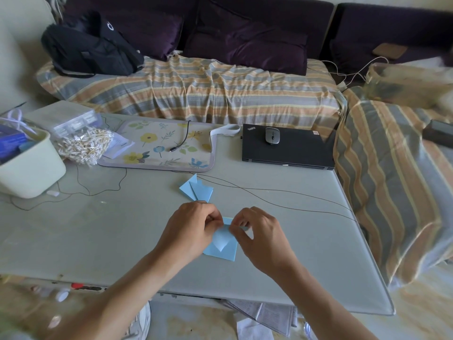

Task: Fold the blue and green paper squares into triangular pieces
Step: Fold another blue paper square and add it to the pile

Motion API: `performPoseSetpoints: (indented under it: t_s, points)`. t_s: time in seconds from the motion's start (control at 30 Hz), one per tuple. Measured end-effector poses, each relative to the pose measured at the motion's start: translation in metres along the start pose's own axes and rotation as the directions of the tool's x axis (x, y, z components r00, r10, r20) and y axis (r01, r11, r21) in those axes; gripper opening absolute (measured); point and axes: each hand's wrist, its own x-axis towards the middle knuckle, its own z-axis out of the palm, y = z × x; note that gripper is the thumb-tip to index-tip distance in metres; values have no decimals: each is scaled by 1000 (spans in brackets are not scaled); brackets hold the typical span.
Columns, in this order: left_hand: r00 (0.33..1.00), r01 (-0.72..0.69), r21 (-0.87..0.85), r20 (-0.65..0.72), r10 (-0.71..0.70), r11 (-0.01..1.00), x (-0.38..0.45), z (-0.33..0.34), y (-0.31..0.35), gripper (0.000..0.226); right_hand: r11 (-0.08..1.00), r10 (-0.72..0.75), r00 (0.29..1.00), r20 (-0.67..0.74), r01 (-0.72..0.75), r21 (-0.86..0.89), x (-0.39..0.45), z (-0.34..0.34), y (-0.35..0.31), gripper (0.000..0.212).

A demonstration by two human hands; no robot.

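Observation:
A light blue paper piece (224, 246) lies on the pale glass table (122, 236) near its front edge, partly folded with a small flap pointing down at its centre. My left hand (190, 227) pinches its upper left part with curled fingers. My right hand (257, 231) pinches the upper right part. The paper's top edge is hidden by my fingers. Beyond my hands lie folded blue triangular pieces (196, 190), overlapping each other. No green paper is in view.
A closed black laptop (288, 149) with a grey mouse (272, 135) sits at the back right. A floral mat (159, 146) with a cable lies behind the folded pieces. A pale bin (29, 168) and bag of cotton swabs (83, 143) stand left. Thin wires (269, 197) cross the table.

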Motion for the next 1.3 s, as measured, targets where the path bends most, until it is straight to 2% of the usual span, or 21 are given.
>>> performPoseSetpoints:
  t_s: [0.17,0.27,0.4,0.53,0.6,0.67,0.73,0.8,0.83,0.93,1.03,1.3]
  points:
    - [1000,1,-40,-4,-1,999,0,-1,0,7,998,65,998,-27,-65,18,3,-2,-1,11]
    - [998,46,-51,-39,-48,998,3,-5,-5,14,994,104,994,-46,-103,31,4,-8,-3,16]
    - [988,111,-99,-100,-121,989,3,-7,-7,24,978,172,985,23,-173,119,3,-11,-12,13]
    - [970,166,-230,-138,-201,959,3,-11,-1,11,956,224,973,61,-231,178,4,-13,-13,13]
    - [959,195,-303,-139,-246,933,3,-13,1,15,937,268,959,90,-281,209,5,-13,-13,14]
    - [941,294,-391,-42,-336,872,4,-15,0,24,906,325,939,115,-343,246,5,-14,-13,14]
    - [896,441,-460,181,-405,771,3,-15,-1,25,866,382,914,139,-406,293,5,-14,-13,15]
    - [829,551,-482,406,-383,681,-1,-12,2,23,824,420,893,159,-449,345,5,-15,-12,16]
    - [810,570,-481,466,-356,667,-3,-11,3,21,807,433,886,165,-463,367,6,-15,-13,16]
    - [828,534,-477,463,-317,698,-6,-11,6,15,771,460,870,175,-490,407,6,-15,-15,15]
    - [832,531,-417,422,-360,738,-5,-12,6,16,759,457,870,187,-491,428,6,-13,-17,11]
    - [796,598,-383,381,-470,704,-2,-12,-3,20,838,427,890,163,-457,299,7,-9,-13,11]
